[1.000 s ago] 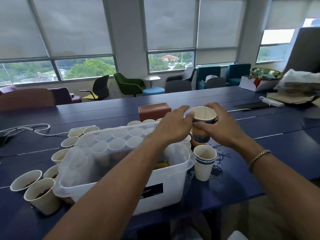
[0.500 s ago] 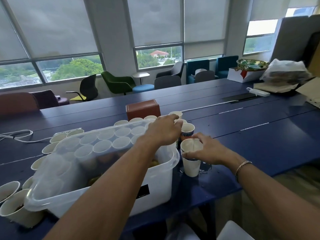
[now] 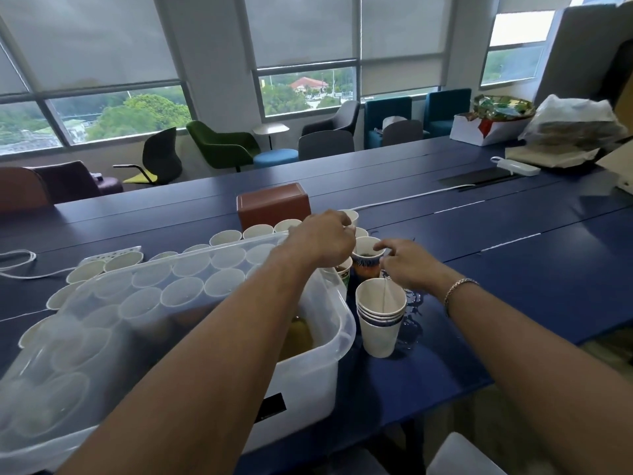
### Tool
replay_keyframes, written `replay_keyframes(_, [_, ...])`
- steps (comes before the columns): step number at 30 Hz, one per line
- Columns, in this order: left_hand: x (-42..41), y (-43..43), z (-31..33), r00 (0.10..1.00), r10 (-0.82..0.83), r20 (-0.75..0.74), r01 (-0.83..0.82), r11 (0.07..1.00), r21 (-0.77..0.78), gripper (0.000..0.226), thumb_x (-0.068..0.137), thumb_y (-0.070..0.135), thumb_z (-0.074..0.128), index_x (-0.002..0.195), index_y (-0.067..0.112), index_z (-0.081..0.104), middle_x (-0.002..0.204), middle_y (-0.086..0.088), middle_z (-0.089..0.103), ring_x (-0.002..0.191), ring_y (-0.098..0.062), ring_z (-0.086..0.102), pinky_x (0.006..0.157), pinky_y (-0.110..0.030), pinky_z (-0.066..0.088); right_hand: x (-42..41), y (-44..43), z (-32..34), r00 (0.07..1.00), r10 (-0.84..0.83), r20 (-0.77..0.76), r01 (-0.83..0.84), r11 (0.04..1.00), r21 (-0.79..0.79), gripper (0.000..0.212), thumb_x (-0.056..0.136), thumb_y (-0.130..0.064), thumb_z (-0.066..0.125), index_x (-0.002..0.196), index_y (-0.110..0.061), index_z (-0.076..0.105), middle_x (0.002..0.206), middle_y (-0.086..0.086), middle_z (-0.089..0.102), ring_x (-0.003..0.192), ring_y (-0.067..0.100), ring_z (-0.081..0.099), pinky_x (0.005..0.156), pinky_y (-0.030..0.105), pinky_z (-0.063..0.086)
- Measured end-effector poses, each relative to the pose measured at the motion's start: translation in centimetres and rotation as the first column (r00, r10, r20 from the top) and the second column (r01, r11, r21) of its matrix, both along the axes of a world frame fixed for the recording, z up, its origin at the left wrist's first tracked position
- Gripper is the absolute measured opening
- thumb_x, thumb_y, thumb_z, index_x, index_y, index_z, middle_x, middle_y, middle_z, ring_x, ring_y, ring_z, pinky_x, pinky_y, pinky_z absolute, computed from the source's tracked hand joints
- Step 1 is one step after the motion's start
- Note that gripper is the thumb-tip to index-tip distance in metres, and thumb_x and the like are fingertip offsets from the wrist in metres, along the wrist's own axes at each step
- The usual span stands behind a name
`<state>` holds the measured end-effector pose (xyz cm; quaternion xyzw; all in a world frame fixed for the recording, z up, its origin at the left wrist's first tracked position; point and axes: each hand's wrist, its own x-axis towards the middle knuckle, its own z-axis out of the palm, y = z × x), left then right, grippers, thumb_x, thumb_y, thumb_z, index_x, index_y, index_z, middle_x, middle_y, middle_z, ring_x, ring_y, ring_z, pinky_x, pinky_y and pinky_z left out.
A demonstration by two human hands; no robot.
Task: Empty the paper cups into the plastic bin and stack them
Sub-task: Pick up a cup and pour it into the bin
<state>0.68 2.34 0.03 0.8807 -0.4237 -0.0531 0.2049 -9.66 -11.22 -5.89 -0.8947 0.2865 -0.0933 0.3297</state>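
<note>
Beside the far right corner of the plastic bin, both forearms extend forward from the lower edge of the view, palms down. The right hand sits just right of that corner with its fingers curled; the index fingertip and thumb close on the near rim of a patterned paper cup that holds dark liquid. A gold bracelet circles the right wrist. The left hand hovers over the same corner of the bin, fingers bent downward and drawn together above a cluster of cups; whether it grips one cannot be determined, since the knuckles hide the fingertips. Directly in front of the right hand, touching the right side wall of the bin or nearly so, stands one stack of empty cups, upright, with four rims visible at least; the exact count is unclear. Spilled liquid wets the blue table just right of the stack. A translucent lid covers most of the bin, and yellowish liquid shows in the uncovered right end. Many open white cups stand behind and left of the bin; they are too numerous and too obscured by the lid for a reliable count. One brown box stands behind the bin.
</note>
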Motion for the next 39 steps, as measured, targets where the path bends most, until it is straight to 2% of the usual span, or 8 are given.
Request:
replay_keyframes(4, [0.7,-0.1,0.0,0.999,-0.011,0.032,0.01,1.0,0.011,0.037,0.1,0.037,0.043,0.128,0.022,0.061,0.126,-0.003,0.064,0.113,-0.026,0.056,0.101,-0.052,0.043,1.8,-0.1,0.2,0.985,0.065,-0.158,-0.071,0.997,-0.033,0.037,0.092,-0.016,0.052,0.129,-0.018,0.054,0.126,0.008,0.056,0.105,0.025,0.054,0.089,0.038,0.05])
replay_keyframes(8, [1.1,0.1,-0.1,0.999,-0.017,0.037,0.016,1.0,0.012,0.037,0.1,0.036,0.042,0.127,0.021,0.062,0.125,-0.002,0.065,0.11,-0.026,0.057,0.1,-0.052,0.044,2.5,0.0,0.5,0.966,0.087,-0.245,-0.106,0.992,-0.064,0.022,0.091,-0.016,0.051,0.11,-0.014,0.063,0.102,0.007,0.06,0.093,0.024,0.056,0.081,0.036,0.05])
replay_keyframes(12, [1.3,0.4,0.0,0.999,-0.008,0.044,0.007,1.0,0.009,0.035,0.1,0.035,0.043,0.125,0.021,0.063,0.124,-0.002,0.065,0.109,-0.025,0.058,0.099,-0.051,0.045,2.4,-0.1,1.3,0.952,0.079,-0.296,-0.117,0.987,-0.112,0.026,0.093,-0.019,0.052,0.111,-0.008,0.065,0.105,0.011,0.062,0.097,0.027,0.058,0.089,0.04,0.051])
replay_keyframes(19, [0.5,0.9,0.4,0.997,0.039,0.074,-0.04,0.999,0.004,0.036,0.096,0.037,0.045,0.122,0.021,0.064,0.122,-0.001,0.065,0.109,-0.025,0.057,0.097,-0.051,0.047,0.6,0.3,4.9,0.937,0.067,-0.342,-0.16,0.954,-0.252,0.025,0.093,-0.015,0.048,0.107,-0.004,0.066,0.104,0.013,0.063,0.092,0.026,0.058,0.08,0.036,0.049])
replay_keyframes(26, [0.0,2.0,3.2,0.982,0.144,0.12,-0.132,0.986,-0.101,0.039,0.09,0.044,0.041,0.107,0.017,0.064,0.104,0.0,0.065,0.092,-0.023,0.06,0.088,-0.045,0.052,-0.9,2.1,12.4,0.955,0.094,-0.282,-0.211,0.883,-0.42,0.027,0.092,-0.022,0.053,0.109,-0.008,0.068,0.103,0.01,0.066,0.091,0.022,0.059,0.082,0.039,0.053])
replay_keyframes(30, [0.0,3.1,5.6,0.974,0.201,0.102,-0.179,0.965,-0.19,0.042,0.092,0.05,0.04,0.093,0.017,0.064,0.081,-0.002,0.062,0.076,-0.02,0.06,0.072,-0.038,0.054,-1.1,4.9,16.3,0.957,0.166,-0.238,-0.268,0.823,-0.502,0.032,0.09,-0.034,0.063,0.112,-0.011,0.07,0.099,0.004,0.067,0.085,0.015,0.059,0.066,0.025,0.046])
replay_keyframes(33, [0.3,4.8,7.0,0.967,0.247,0.064,-0.224,0.941,-0.252,0.039,0.09,0.048,0.043,0.093,0.017,0.066,0.07,0.0,0.062,0.068,-0.017,0.061,0.071,-0.037,0.056,-0.9,7.6,18.3,0.954,0.218,-0.203,-0.295,0.786,-0.543,0.035,0.091,-0.036,0.062,0.113,-0.011,0.069,0.102,0.004,0.068,0.089,0.016,0.06,0.068,0.023,0.047])
replay_keyframes(39, [1.4,9.7,8.8,0.943,0.322,-0.08,-0.329,0.88,-0.343,0.025,0.092,0.031,0.049,0.093,0.011,0.064,0.089,-0.009,0.064,0.078,-0.022,0.062,0.072,-0.038,0.058,0.5,12.4,18.8,0.957,0.276,-0.086,-0.271,0.754,-0.598,0.037,0.084,-0.045,0.065,0.105,-0.015,0.073,0.095,0.001,0.071,0.085,0.017,0.065,0.073,0.032,0.057])
